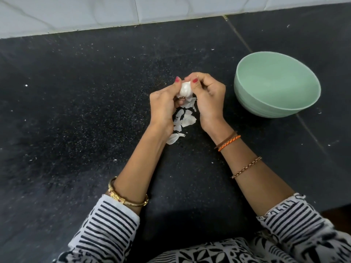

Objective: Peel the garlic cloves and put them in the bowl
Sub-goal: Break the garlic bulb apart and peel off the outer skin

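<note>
A white garlic bulb (185,90) is held above the black counter between both hands. My left hand (163,105) grips it from the left with the thumb on top. My right hand (208,97) pinches it from the right, thumb against its upper side. Loose papery white peels (185,118) lie on the counter just below the hands, some partly hidden by my left wrist. A pale green bowl (247,95) stands to the right of my right hand, and nothing shows inside it.
The black speckled counter (76,111) stretches wide to the left and front, dotted with small white flecks. A white tiled wall (95,14) borders its far edge. A seam in the counter runs past the bowl on the right.
</note>
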